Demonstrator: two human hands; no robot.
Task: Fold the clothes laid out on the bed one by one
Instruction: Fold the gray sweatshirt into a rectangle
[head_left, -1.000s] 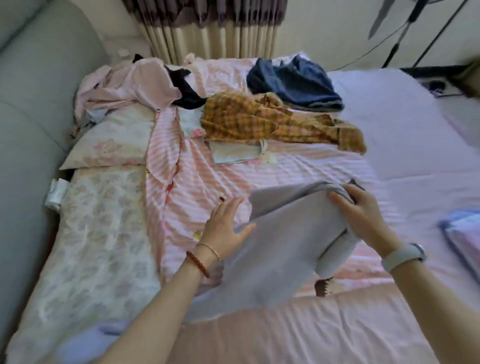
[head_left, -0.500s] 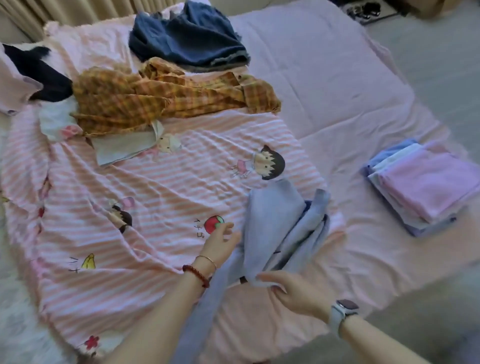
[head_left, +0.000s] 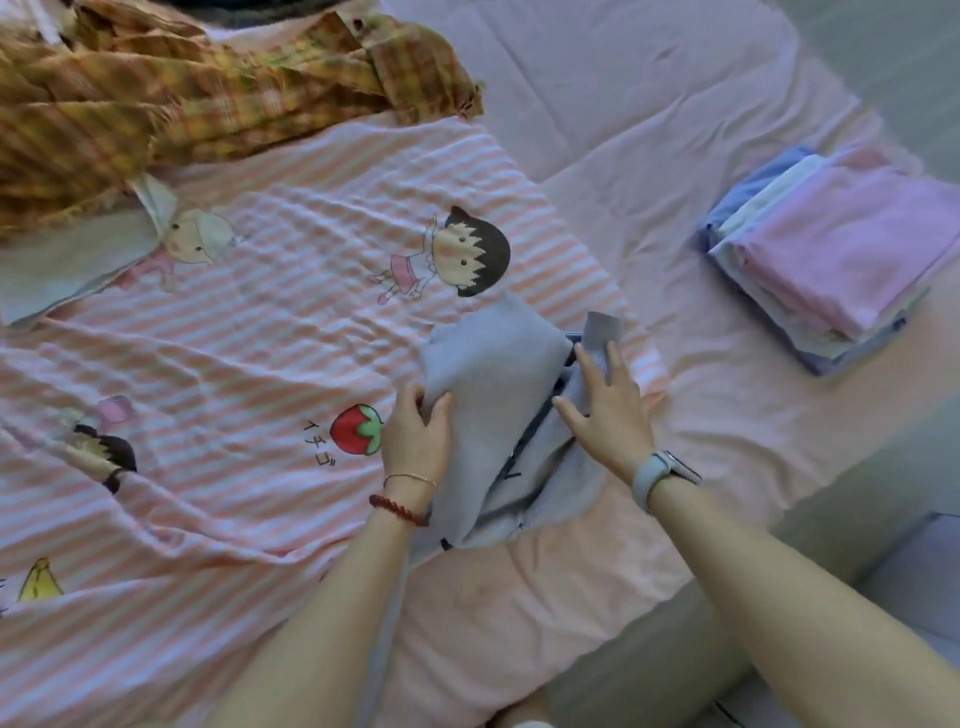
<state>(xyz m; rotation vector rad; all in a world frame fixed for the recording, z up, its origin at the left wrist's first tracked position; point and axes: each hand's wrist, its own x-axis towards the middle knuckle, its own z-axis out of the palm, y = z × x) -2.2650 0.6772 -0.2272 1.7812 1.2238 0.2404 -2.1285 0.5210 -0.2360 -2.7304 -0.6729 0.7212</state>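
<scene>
A grey garment (head_left: 493, 395) lies partly folded on the pink striped blanket (head_left: 249, 353) near the bed's front edge. My left hand (head_left: 415, 436) grips its left edge, fingers curled into the cloth. My right hand (head_left: 605, 405) lies flat on the garment's right side with fingers straight, pressing a loose flap down. Dark trim shows between the grey layers. A yellow plaid shirt (head_left: 182, 98) lies crumpled at the far left.
A stack of folded clothes (head_left: 836, 249), pink on top and blue below, sits on the pink sheet (head_left: 649, 156) to the right. The bed's edge and grey floor (head_left: 675, 649) run along the lower right.
The view has tilted down and closer. My right hand moved from the garment's near edge up onto its right side, and the grey cloth is folded into a more compact shape.
</scene>
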